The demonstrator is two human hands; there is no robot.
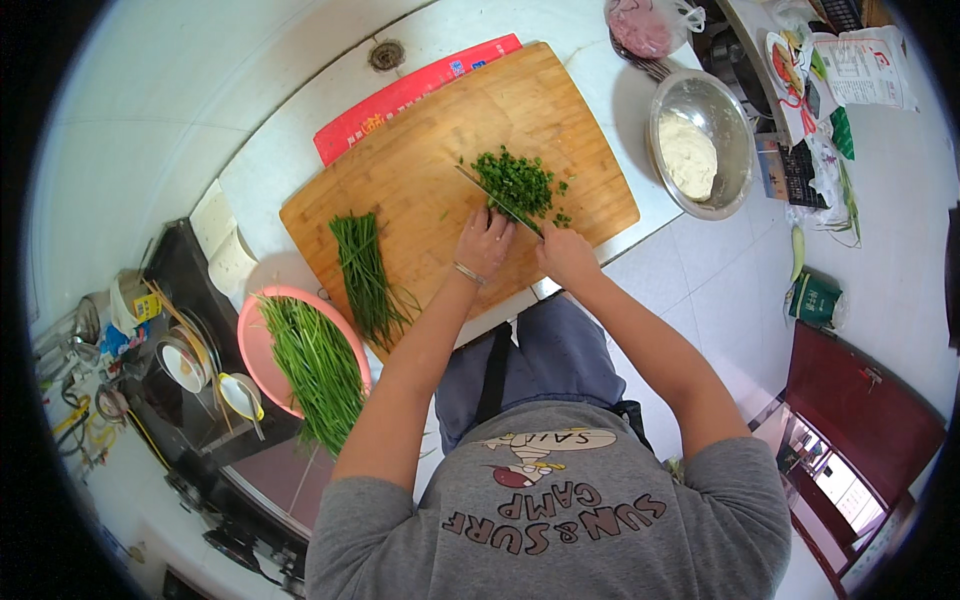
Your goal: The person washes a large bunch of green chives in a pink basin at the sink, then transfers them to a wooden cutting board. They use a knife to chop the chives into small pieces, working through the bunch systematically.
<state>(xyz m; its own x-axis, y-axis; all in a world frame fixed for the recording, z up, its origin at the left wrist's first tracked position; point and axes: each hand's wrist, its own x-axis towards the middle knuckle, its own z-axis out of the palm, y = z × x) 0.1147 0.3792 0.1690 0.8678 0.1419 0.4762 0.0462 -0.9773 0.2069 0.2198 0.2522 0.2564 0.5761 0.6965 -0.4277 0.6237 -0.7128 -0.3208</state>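
My right hand (568, 255) is closed round the handle of a kitchen knife (475, 181), whose blade slants across the wooden cutting board (430, 150). Just left of the blade, my left hand (485, 243) presses down with bent fingers on a small bunch of chives, mostly hidden under it. Finely chopped chives (513, 180) lie in a heap on the blade's far right side. A bunch of uncut chives (360, 272) rests at the board's left end.
At left stands a pink basin (248, 345) heaped with long chives (315, 365). A metal bowl (738, 140) of dough (687, 157) sits at right, near a bag of pink stuff (645, 25). A red box (350, 130) lies behind the board. Bowls (183, 365) stand at far left.
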